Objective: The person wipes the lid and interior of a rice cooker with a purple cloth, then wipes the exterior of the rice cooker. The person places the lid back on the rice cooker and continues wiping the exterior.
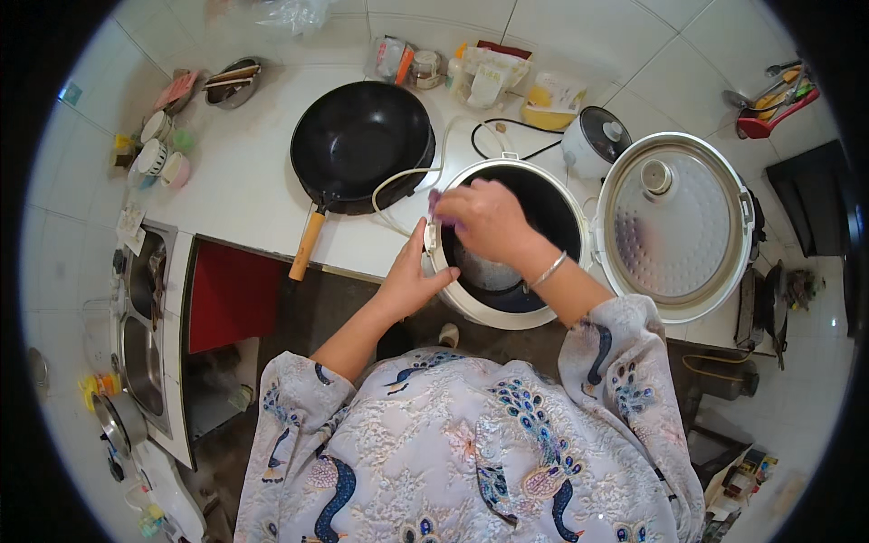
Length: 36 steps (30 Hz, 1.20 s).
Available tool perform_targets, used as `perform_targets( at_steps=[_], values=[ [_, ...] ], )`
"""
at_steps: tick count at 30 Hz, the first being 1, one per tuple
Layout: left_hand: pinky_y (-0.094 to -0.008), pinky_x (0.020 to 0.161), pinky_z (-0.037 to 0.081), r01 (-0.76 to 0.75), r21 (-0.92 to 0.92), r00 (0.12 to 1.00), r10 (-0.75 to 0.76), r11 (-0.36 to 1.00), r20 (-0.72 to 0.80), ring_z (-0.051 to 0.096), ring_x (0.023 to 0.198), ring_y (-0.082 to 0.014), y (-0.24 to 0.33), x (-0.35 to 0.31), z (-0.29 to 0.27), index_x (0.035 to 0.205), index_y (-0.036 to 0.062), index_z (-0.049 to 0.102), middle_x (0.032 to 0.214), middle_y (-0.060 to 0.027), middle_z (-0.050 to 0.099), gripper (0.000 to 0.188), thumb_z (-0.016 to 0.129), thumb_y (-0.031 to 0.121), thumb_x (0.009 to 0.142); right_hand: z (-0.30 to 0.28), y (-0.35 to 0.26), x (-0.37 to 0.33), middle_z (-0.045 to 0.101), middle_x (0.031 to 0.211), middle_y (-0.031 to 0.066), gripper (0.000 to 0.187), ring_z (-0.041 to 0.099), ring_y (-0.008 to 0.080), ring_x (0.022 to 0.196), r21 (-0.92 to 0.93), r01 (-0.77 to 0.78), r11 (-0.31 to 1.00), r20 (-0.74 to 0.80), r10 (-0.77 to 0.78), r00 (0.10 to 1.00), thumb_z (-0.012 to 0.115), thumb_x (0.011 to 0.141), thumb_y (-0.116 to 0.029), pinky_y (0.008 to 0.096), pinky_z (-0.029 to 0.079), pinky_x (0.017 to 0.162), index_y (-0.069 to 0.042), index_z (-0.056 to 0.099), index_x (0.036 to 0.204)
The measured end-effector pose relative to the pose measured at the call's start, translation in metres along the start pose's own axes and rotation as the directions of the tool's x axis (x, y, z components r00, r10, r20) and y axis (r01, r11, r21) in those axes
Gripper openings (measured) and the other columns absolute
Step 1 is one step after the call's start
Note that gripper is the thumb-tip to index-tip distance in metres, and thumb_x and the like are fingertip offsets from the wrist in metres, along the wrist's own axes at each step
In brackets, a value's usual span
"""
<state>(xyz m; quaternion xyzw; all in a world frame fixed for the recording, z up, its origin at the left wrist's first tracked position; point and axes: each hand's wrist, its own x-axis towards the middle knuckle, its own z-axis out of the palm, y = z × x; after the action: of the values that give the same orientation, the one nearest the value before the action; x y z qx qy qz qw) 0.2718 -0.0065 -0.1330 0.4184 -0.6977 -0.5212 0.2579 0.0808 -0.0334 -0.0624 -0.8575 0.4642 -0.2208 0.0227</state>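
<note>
A large rice cooker [579, 213] stands on the counter in front of me with its lid [674, 237] swung back to the right, the dimpled metal inner side facing up. Inside is a dark pot [543, 206], and something pale at its bottom is partly hidden by my arm. My right hand [489, 217] pinches a crumpled purple cloth [438, 210] against the cooker's left rim, beside the latch. Just below it, my left hand [418, 276] grips the same rim, fingers outside and thumb over the inner edge.
A black wok [358, 140] with a wooden handle [308, 244] sits to the left of the cooker. A pale cord [403, 176] loops between them. A small white pot [597, 140] and several packages line the wall. Far left is a metal sink [142, 353].
</note>
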Motion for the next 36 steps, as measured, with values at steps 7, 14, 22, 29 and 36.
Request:
perform_targets(
  at_steps=[7, 14, 22, 29, 36],
  values=[
    [-0.0403, 0.114, 0.027, -0.048, -0.067, 0.998, 0.046, 0.997, -0.031, 0.033, 0.138, -0.0386, -0.004, 0.004, 0.005, 0.148, -0.0075, 0.015, 0.146, -0.0308, 0.033, 0.101, 0.075, 0.032, 0.077, -0.008, 0.001, 0.013, 0.069, 0.082, 0.0061, 0.013, 0.066, 0.0273, 0.076, 0.107, 0.049, 0.993, 0.135, -0.063, 0.989, 0.065, 0.073, -0.011, 0.0389, 0.051, 0.065, -0.012, 0.071, 0.085],
    [-0.0406, 0.112, 0.029, 0.008, 0.008, 0.996, -0.007, 1.000, -0.088, 0.035, 0.136, -0.0400, 0.001, -0.001, 0.011, 0.147, -0.0079, 0.016, 0.145, -0.0318, 0.034, 0.099, 0.075, 0.029, 0.076, 0.001, 0.011, 0.028, 0.067, 0.082, 0.0036, 0.013, 0.064, 0.0246, 0.078, -0.370, -0.043, 0.928, 0.214, 0.130, 0.968, 0.064, 0.076, -0.014, 0.0362, 0.049, 0.070, -0.012, 0.070, 0.087],
    [-0.0419, 0.109, 0.033, -0.029, -0.030, 0.992, 0.025, 0.999, -0.125, 0.041, 0.131, -0.0403, -0.001, -0.001, 0.013, 0.147, -0.0066, 0.019, 0.140, -0.0312, 0.041, 0.098, 0.075, 0.028, 0.074, 0.006, 0.014, 0.024, 0.067, 0.082, 0.0078, 0.013, 0.065, 0.0296, 0.074, -0.275, -0.081, 0.958, 0.135, 0.122, 0.983, 0.065, 0.075, -0.016, 0.0416, 0.051, 0.065, -0.013, 0.071, 0.086],
    [-0.0425, 0.108, 0.034, -0.014, -0.090, 0.990, 0.001, 0.996, -0.143, 0.043, 0.129, -0.0396, -0.003, -0.001, 0.015, 0.148, -0.0041, 0.020, 0.138, -0.0298, 0.042, 0.099, 0.076, 0.029, 0.072, -0.028, 0.003, 0.011, 0.067, 0.085, 0.0111, 0.022, 0.064, 0.0314, 0.082, 0.201, -0.458, 0.866, 0.209, 0.419, 0.883, 0.068, 0.074, -0.015, 0.0403, 0.051, 0.073, -0.006, 0.066, 0.094],
    [-0.0425, 0.107, 0.035, -0.024, -0.101, 0.987, 0.008, 0.995, -0.160, 0.044, 0.127, -0.0391, -0.007, -0.001, 0.015, 0.147, -0.0036, 0.023, 0.136, -0.0288, 0.044, 0.099, 0.076, 0.029, 0.071, -0.003, 0.014, 0.014, 0.067, 0.084, 0.0101, 0.016, 0.064, 0.0298, 0.081, 0.206, -0.080, 0.975, 0.076, 0.065, 0.995, 0.063, 0.076, -0.006, 0.0392, 0.051, 0.073, -0.009, 0.072, 0.089]
  ],
)
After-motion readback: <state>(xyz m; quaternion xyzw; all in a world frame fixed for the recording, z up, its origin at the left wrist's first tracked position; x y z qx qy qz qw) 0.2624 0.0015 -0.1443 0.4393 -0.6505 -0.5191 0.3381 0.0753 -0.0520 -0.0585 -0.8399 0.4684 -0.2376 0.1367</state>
